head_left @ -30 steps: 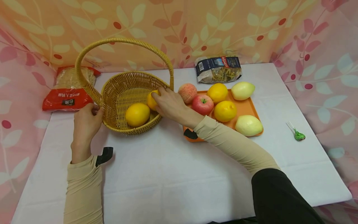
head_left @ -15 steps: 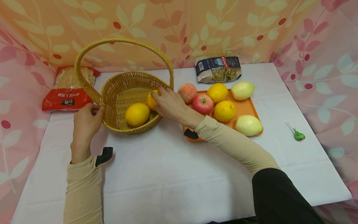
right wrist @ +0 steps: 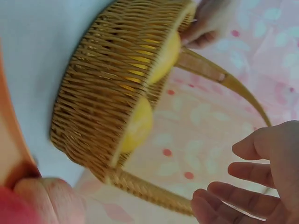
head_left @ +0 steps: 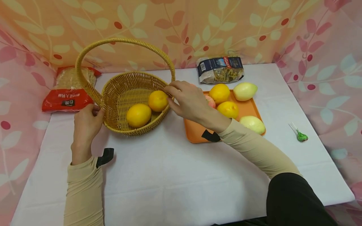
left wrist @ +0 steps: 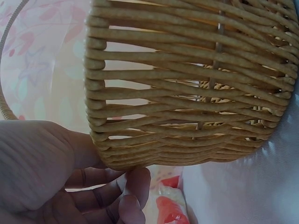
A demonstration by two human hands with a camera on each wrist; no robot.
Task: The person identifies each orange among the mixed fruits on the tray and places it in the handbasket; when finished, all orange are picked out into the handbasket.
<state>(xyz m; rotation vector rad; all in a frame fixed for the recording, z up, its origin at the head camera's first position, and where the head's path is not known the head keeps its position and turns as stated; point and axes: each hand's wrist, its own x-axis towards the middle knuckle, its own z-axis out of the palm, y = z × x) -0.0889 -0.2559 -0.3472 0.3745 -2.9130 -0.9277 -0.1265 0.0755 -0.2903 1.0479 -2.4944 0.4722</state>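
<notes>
The wicker basket (head_left: 133,78) stands upright with its handle raised. Two yellow, lemon-like fruits lie inside: one fruit (head_left: 139,115) nearer the middle, the other fruit (head_left: 157,101) against the right wall. My left hand (head_left: 87,127) pinches the basket's left rim between thumb and fingers, seen closely at the rim (left wrist: 100,93) in the left wrist view. My right hand (head_left: 192,102) hovers just outside the basket's right side, fingers spread and holding nothing; the right wrist view shows this hand (right wrist: 257,182) apart from the basket wall (right wrist: 107,84).
An orange tray (head_left: 195,133) right of the basket bears an apple (head_left: 210,101), yellow fruits (head_left: 219,93) and pale green oval fruits (head_left: 245,91). A peach (right wrist: 51,200) is mostly covered by my right hand. Behind are a pasta bag (head_left: 220,69) and a red bag (head_left: 68,97); a lollipop (head_left: 302,136) lies right.
My right hand has let go of the second yellow fruit in the basket and moved right, out over the rim toward the tray. The left hand has kept its hold.
</notes>
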